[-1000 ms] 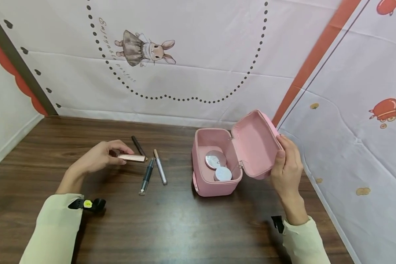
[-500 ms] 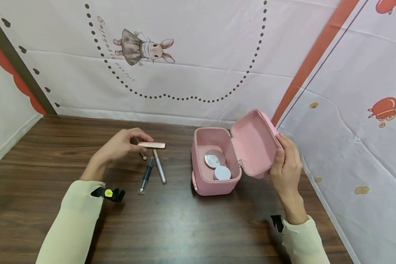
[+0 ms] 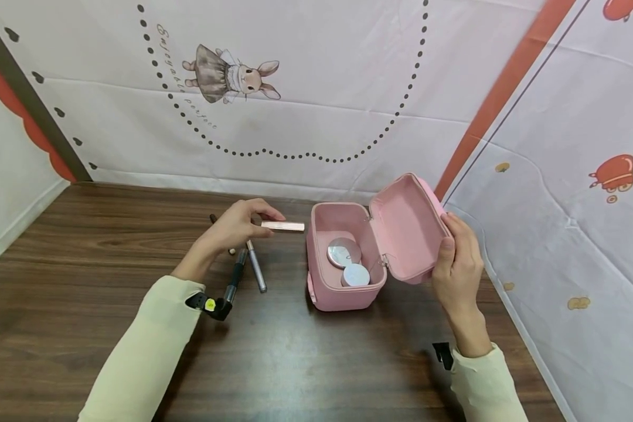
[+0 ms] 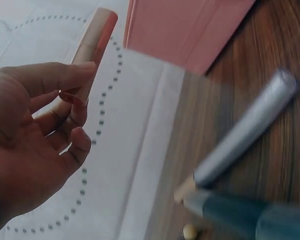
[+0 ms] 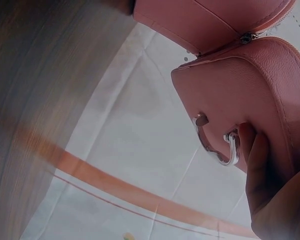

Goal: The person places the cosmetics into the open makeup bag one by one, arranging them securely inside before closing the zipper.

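Observation:
My left hand (image 3: 237, 225) pinches a slim, shiny rose-gold tube (image 3: 283, 226), like a lipstick, between thumb and fingers. Its free end points right, close to the left rim of a pink makeup case (image 3: 343, 302). The case stands with its lid (image 3: 408, 228) swung over to the right. My right hand (image 3: 460, 264) grips that lid by its outer edge, thumb on the near side. In the right wrist view, fingers lie beside the metal handle (image 5: 233, 150) on the lid's outside. Inside the case are a shiny round compact (image 3: 344, 253) and a smaller white-topped round pot (image 3: 356, 275).
Left of the case lie a silver pen-shaped tube (image 3: 257, 269) and a dark green one with a clear end (image 3: 236, 275). A black pencil (image 3: 213, 218) is mostly hidden beneath my left hand. A printed white cloth (image 3: 316, 129) hangs behind the wooden table (image 3: 295, 363).
My left hand has carried the rose-gold tube rightward, from beside the pens to the left rim of the case. My right hand has stayed on the lid.

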`<state>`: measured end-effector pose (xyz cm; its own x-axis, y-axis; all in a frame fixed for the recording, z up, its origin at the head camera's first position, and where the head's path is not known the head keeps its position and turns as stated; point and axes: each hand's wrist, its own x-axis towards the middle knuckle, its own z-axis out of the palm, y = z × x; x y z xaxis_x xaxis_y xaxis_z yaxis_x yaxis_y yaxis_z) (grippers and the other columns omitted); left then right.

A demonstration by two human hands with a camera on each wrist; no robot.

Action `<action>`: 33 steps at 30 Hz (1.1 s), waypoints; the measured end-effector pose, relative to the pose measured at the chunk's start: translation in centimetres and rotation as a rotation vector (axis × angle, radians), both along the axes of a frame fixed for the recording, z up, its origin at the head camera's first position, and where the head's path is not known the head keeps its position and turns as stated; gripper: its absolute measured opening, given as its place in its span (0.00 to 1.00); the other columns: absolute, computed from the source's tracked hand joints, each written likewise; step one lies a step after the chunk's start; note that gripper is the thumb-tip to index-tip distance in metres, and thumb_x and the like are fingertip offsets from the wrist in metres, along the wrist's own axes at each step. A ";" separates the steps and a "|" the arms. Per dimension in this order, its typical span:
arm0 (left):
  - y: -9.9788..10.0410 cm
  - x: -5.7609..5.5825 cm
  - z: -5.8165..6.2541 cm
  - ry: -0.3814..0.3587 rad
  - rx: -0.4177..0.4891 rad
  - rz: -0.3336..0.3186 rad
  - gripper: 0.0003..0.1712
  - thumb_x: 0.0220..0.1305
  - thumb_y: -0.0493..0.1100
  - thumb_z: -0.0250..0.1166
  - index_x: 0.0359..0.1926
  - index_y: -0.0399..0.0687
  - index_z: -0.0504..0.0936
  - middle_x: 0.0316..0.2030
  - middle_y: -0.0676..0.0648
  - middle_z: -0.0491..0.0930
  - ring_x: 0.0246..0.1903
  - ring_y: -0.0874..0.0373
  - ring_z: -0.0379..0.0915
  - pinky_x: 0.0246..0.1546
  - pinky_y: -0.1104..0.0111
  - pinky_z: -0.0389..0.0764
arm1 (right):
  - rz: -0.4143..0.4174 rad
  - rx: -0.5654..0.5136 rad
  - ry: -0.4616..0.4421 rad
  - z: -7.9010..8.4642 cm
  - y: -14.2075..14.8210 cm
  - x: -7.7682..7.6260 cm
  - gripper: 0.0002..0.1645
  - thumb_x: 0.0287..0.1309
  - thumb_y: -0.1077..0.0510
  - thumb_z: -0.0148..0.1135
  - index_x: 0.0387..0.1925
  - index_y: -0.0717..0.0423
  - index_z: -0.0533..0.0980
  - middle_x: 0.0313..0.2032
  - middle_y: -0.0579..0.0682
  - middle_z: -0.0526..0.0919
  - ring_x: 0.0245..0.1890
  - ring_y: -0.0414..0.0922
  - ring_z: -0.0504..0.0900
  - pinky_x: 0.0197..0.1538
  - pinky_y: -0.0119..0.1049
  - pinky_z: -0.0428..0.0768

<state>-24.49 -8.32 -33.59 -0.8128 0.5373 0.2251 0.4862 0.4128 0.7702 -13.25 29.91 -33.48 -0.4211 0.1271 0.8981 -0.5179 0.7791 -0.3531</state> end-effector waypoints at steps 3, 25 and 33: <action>1.3 -0.1 0.4 -0.002 0.019 0.002 0.17 0.51 0.32 0.71 0.44 0.45 0.85 0.40 0.49 0.80 0.39 0.52 0.72 0.37 0.62 0.72 | 0.002 0.003 0.005 0.0 0.1 0.0 0.35 0.69 0.38 0.44 0.52 0.64 0.78 0.51 0.63 0.79 0.53 0.58 0.76 0.57 0.51 0.70; 8.4 -1.0 0.9 -0.004 0.046 0.058 0.17 0.46 0.30 0.71 0.41 0.40 0.86 0.36 0.46 0.82 0.36 0.55 0.74 0.38 0.65 0.73 | 0.000 0.025 -0.005 -0.3 0.3 0.1 0.34 0.70 0.40 0.45 0.52 0.66 0.77 0.51 0.65 0.78 0.52 0.61 0.76 0.57 0.52 0.70; 10.5 -1.2 0.8 0.017 0.039 0.088 0.18 0.43 0.27 0.65 0.40 0.39 0.86 0.36 0.44 0.83 0.34 0.55 0.75 0.36 0.68 0.74 | -0.005 0.023 -0.004 -0.2 0.2 0.2 0.34 0.70 0.40 0.44 0.51 0.67 0.77 0.51 0.65 0.78 0.52 0.62 0.76 0.55 0.54 0.71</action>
